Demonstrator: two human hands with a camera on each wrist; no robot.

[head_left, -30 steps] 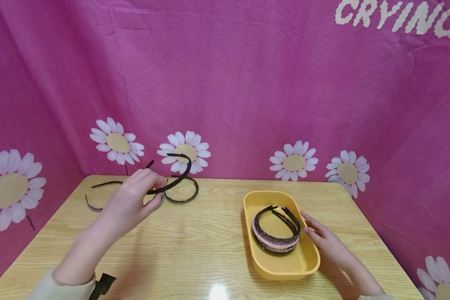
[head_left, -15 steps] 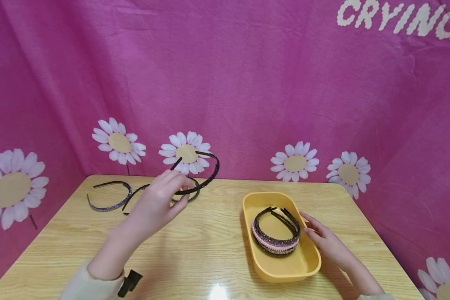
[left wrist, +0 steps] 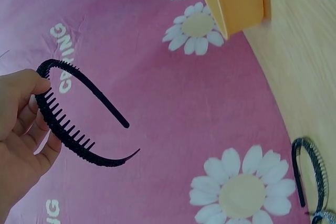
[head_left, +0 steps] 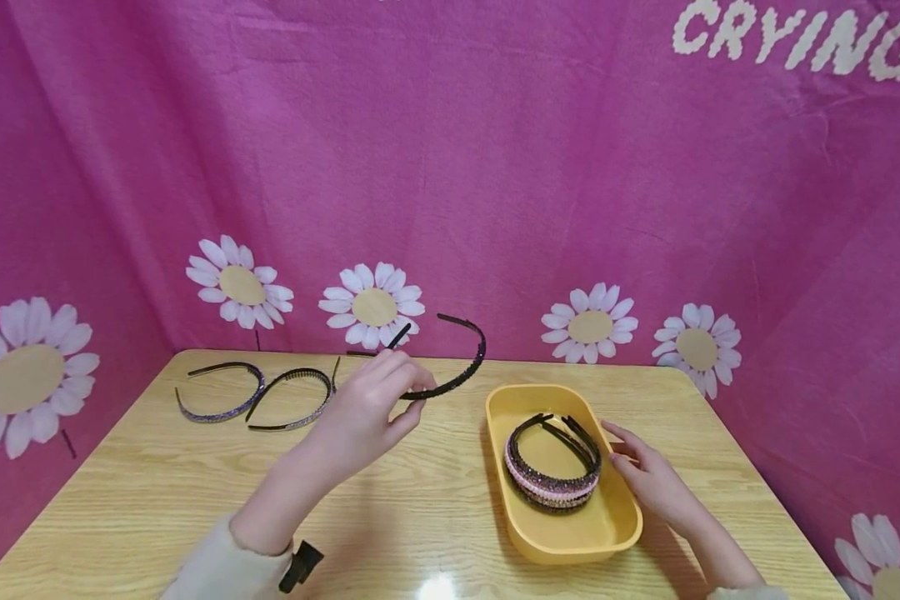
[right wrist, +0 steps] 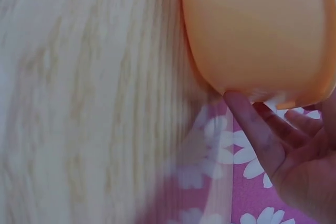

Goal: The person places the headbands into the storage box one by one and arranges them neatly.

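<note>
Raised above the table, my left hand [head_left: 367, 404] pinches a black sparkly headband [head_left: 461, 381] by its curved band, between thumb and fingers. In the left wrist view the inner comb teeth of that headband [left wrist: 71, 141] show, and its two ends point away from the hand. My right hand [head_left: 656, 482] touches the right side of a yellow plastic bin [head_left: 621, 529] with fairly straight fingers. Several headbands [head_left: 551, 487], dark and pink, lie stacked inside it. The right wrist view shows the bin's outer wall [right wrist: 257, 35] against the fingertips.
On the wooden table [head_left: 217, 508] at the back left lie a purple-blue glittery headband [head_left: 221, 415] and a silver glittery headband [head_left: 300, 423]. Another dark headband [head_left: 360, 353] is mostly hidden behind my left hand. A pink flowered cloth [head_left: 450, 192] hangs behind the table.
My left hand has moved right with the black headband, toward the bin, uncovering the headbands at the back left. The right hand and bin have stayed nearly in place.
</note>
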